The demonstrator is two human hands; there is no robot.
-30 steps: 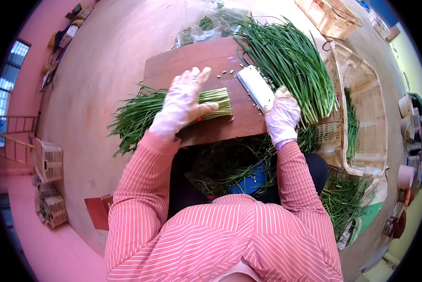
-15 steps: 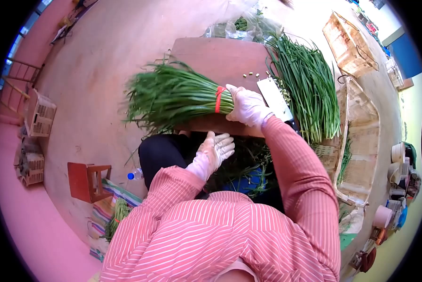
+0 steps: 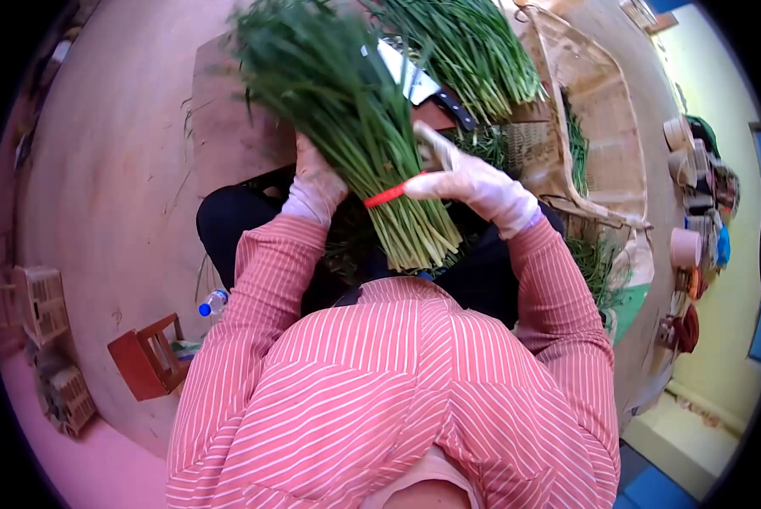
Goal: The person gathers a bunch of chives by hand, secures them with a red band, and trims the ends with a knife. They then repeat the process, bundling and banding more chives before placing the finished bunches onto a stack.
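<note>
Between my two gloved hands, a bundle of long green stalks (image 3: 359,127) stands tilted, its leafy tops blurred at the upper left and its pale cut ends toward my chest. A red band (image 3: 384,197) circles it near the cut ends. My left hand (image 3: 315,182) supports the bundle from the left, its fingers partly hidden behind the stalks. On the right side, my right hand (image 3: 469,180) touches the bundle at the band, thumb and fingers spread apart. Beyond the bundle, a cleaver (image 3: 414,78) with a black handle lies beside a loose pile of stalks (image 3: 473,55).
The low board (image 3: 228,127) is in front of me. At the right stands a wicker basket (image 3: 605,127) with some greens inside. A red stool (image 3: 147,360) and a blue-capped bottle (image 3: 214,303) are at the lower left. Pots and containers (image 3: 685,246) line the far right.
The bundle has come off the board toward my body and turned so its cut ends face me. My left hand has moved up to it. The view has shifted to the right.
</note>
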